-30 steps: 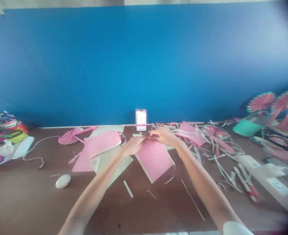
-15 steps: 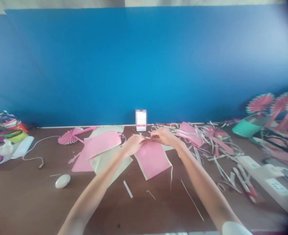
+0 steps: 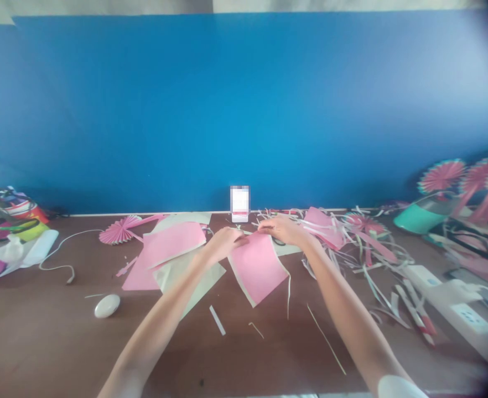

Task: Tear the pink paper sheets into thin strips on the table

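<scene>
A pink paper sheet (image 3: 258, 266) lies tilted on the brown table (image 3: 53, 337), its far edge held up between both hands. My left hand (image 3: 224, 242) pinches the sheet's far left corner with its fingers closed. At the far right corner, my right hand (image 3: 283, 229) grips the same edge, fingers curled. A thin paper strip (image 3: 288, 290) hangs from the sheet's right side. Other pink and cream sheets (image 3: 171, 243) lie to the left of my left hand.
A white phone stand (image 3: 239, 203) leans on the blue wall behind the hands. Cut paper strips (image 3: 364, 249) pile at the right, with a power strip (image 3: 455, 307) and pink fans (image 3: 443, 174). A white mouse (image 3: 107, 305) and a folded fan (image 3: 119, 229) lie left.
Both hands stayed at the sheet's far edge and drew slightly apart. The sheet's near end shifted a little and the thin strip now hangs straight down.
</scene>
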A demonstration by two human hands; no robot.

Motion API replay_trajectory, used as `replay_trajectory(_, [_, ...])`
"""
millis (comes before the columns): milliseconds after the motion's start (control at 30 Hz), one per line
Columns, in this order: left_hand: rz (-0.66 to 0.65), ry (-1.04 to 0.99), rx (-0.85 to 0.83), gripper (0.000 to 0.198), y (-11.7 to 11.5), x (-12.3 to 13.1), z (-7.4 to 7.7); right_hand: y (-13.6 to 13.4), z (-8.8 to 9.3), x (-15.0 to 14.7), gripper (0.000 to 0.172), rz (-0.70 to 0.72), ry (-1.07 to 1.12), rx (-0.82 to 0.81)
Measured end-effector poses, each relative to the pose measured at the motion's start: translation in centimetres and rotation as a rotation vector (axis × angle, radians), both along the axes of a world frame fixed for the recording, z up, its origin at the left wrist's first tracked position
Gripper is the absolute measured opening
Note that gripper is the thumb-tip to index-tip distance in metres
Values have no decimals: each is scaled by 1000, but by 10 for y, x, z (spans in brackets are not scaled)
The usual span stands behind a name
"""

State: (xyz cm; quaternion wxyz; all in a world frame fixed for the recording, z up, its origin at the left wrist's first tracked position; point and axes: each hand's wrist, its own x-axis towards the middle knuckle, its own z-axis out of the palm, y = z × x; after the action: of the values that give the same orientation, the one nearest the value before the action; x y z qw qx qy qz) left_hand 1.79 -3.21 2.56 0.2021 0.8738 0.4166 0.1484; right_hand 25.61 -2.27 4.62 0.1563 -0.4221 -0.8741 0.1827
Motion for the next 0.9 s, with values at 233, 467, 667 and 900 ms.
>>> replay_trajectory(233, [-51,4,-27,45,2,2,-2,2,-8,-9,30,55,-24,202])
replay_trajectory(467, [-47,17,-27,47,-4,5,1,3,-15,-13,30,84,-90,175])
replay_trajectory(667, [-43,21,-11,49,-5,4,7,1,-7,-7,29,16,-94,125])
replay_trajectory(900, [-9,58,38,46,-3,0,7,-3,-2,-9,28,40,-40,100])
